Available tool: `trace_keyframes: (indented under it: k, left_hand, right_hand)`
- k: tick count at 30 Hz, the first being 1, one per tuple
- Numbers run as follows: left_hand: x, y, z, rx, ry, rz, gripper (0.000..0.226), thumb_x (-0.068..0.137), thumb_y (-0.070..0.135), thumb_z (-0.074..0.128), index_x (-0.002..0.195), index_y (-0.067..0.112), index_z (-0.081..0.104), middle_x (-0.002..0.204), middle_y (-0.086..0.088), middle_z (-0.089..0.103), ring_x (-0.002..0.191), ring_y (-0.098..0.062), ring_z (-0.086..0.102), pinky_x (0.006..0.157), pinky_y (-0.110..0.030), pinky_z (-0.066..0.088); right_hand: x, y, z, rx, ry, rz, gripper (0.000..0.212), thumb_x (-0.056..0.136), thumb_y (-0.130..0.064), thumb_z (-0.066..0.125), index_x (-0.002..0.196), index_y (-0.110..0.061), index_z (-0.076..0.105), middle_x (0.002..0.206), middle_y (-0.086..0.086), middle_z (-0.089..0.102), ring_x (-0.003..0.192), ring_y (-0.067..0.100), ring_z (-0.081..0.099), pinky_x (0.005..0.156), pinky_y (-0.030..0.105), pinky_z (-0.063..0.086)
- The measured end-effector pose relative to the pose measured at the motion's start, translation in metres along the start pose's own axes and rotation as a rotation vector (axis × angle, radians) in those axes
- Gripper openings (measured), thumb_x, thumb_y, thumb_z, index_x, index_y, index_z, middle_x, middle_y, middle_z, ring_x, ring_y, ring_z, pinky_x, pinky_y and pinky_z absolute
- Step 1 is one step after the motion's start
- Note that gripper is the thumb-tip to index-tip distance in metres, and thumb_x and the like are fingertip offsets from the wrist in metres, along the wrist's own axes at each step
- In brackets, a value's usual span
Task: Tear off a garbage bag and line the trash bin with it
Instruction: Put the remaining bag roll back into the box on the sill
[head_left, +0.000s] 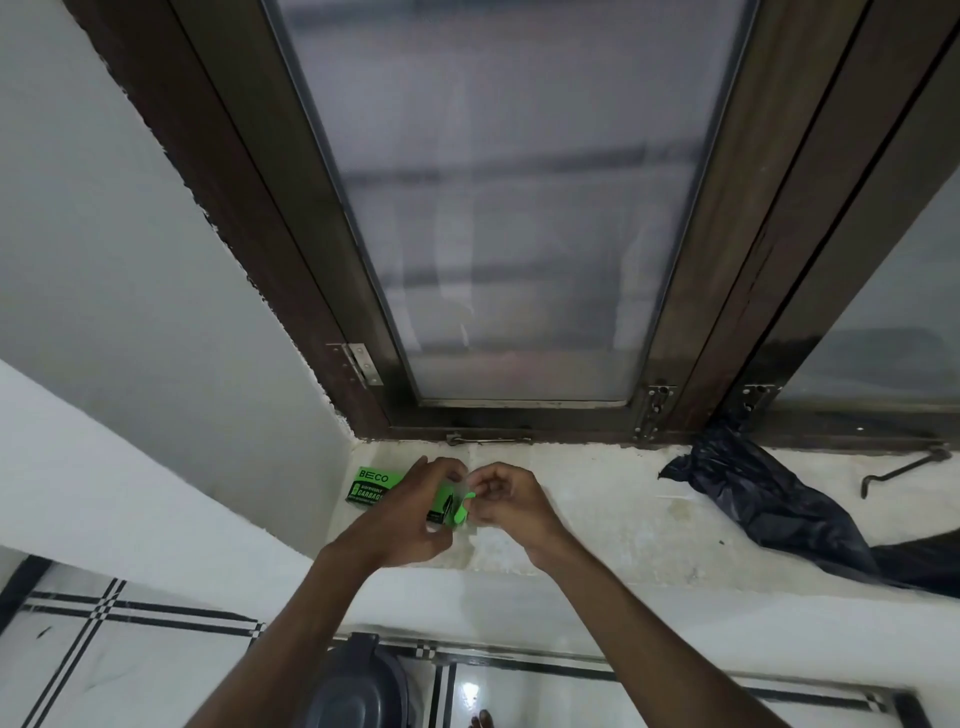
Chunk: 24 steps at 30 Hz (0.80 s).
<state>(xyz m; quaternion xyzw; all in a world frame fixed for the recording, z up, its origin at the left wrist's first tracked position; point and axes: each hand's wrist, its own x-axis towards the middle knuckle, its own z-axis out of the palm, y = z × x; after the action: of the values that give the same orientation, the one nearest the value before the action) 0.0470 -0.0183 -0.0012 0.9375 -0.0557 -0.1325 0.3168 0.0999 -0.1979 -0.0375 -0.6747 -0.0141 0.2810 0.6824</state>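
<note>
1. The right hand (501, 499) has its fingers curled in at the open end of the green cardboard garbage-bag box (387, 491). It seems to pinch the bright green flap or bag edge (461, 506) there, though the view is too small to be sure which.
2. The left hand (415, 512) wraps round the box's near end, gripping it and holding it steady.
3. The box lies on the white stone window sill, close to the sill's left corner where it meets the white wall (156, 312).
4. To do this step well, I would keep the left hand firm on the box so it cannot slide along the sill, and draw the bag out straight with the right.
5. Pull slowly until a full bag shows. Thin film is likely to stretch or rip crookedly if jerked.
6. A crumpled black plastic bag (769, 499) lies further right on the sill, well apart from both hands.
7. The dark grey plastic trash bin (353, 686) stands on the tiled floor below the sill's front edge, still unlined as far as can be seen.
</note>
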Motion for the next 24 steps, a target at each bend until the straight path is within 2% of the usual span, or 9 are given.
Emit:
trace_keyframes:
  k: [3,6,8,10,13,16,18,21,24]
  left_hand:
    - [-0.004,-0.001,-0.002,0.022,-0.055,-0.056,0.091,0.076,0.022,0.074,0.144,0.048,0.019,0.135,0.011,0.046,0.122,-0.017,0.055,0.099,-0.034,0.051]
    - [-0.004,-0.004,0.001,0.125,-0.01,-0.067,0.102,0.085,0.019,0.072,0.152,0.05,0.002,0.147,0.0,0.048,0.142,-0.028,0.039,0.113,-0.042,0.04]
    - [-0.004,-0.002,0.001,0.205,0.032,-0.067,0.104,0.089,0.025,0.071,0.154,0.047,-0.007,0.148,0.0,0.051,0.146,-0.028,0.034,0.12,-0.039,0.025]
    - [-0.005,0.003,-0.001,0.249,0.056,-0.049,0.108,0.089,0.029,0.071,0.153,0.041,-0.015,0.145,0.006,0.055,0.142,-0.024,0.04,0.122,-0.03,0.012]
    - [-0.007,0.008,-0.002,0.18,0.052,-0.081,0.114,0.088,0.027,0.074,0.154,0.037,-0.018,0.144,0.007,0.055,0.14,-0.025,0.042,0.119,-0.035,0.024]
    - [-0.006,0.003,0.0,0.13,0.06,-0.079,0.127,0.082,0.025,0.079,0.147,0.051,-0.027,0.134,0.002,0.06,0.118,-0.021,0.059,0.102,-0.036,0.048]
    - [-0.005,0.001,-0.001,0.099,0.056,-0.073,0.129,0.082,0.024,0.08,0.145,0.054,-0.028,0.133,0.001,0.061,0.111,-0.018,0.062,0.096,-0.034,0.052]
    - [-0.002,0.004,0.001,0.07,0.047,-0.062,0.128,0.081,0.023,0.08,0.148,0.05,-0.026,0.136,0.005,0.06,0.112,-0.016,0.062,0.096,-0.029,0.051]
    - [0.002,0.008,0.004,0.072,0.046,-0.062,0.128,0.081,0.023,0.081,0.149,0.047,-0.025,0.135,0.005,0.062,0.111,-0.016,0.063,0.096,-0.031,0.052]
  right_hand:
    - [0.001,-0.002,0.008,-0.003,0.029,-0.009,0.037,0.075,0.012,0.074,0.098,-0.016,0.066,0.092,0.009,0.06,0.079,0.014,0.062,0.069,0.032,0.06]
    - [0.002,-0.003,0.016,-0.032,0.051,-0.01,0.037,0.073,0.009,0.076,0.099,-0.015,0.065,0.091,0.007,0.062,0.08,0.014,0.063,0.068,0.028,0.059]
    - [0.003,-0.004,0.019,-0.048,0.096,-0.008,0.037,0.072,0.007,0.077,0.099,-0.015,0.065,0.091,0.004,0.064,0.083,0.015,0.064,0.071,0.029,0.06]
    - [0.004,-0.005,0.022,-0.051,0.119,-0.008,0.037,0.072,0.007,0.077,0.1,-0.015,0.065,0.091,0.003,0.066,0.085,0.016,0.064,0.071,0.03,0.059]
    - [0.003,-0.008,0.026,-0.067,0.121,-0.032,0.038,0.073,0.008,0.074,0.102,-0.014,0.064,0.094,0.004,0.068,0.089,0.016,0.066,0.071,0.026,0.058]
    - [0.001,-0.012,0.031,-0.063,0.145,-0.023,0.046,0.074,0.009,0.072,0.108,-0.019,0.059,0.098,0.003,0.066,0.095,0.02,0.067,0.075,0.034,0.062]
    - [-0.002,-0.013,0.031,-0.028,0.162,-0.004,0.052,0.072,0.009,0.074,0.111,-0.021,0.055,0.097,0.003,0.064,0.094,0.018,0.067,0.077,0.04,0.063]
    - [-0.003,-0.012,0.024,-0.049,0.147,0.01,0.058,0.072,0.005,0.075,0.115,-0.025,0.053,0.096,0.004,0.066,0.095,0.021,0.067,0.082,0.044,0.061]
    - [-0.002,-0.011,0.019,0.044,0.119,0.059,0.06,0.073,0.009,0.072,0.12,-0.022,0.052,0.098,0.012,0.066,0.094,0.025,0.067,0.084,0.046,0.06]
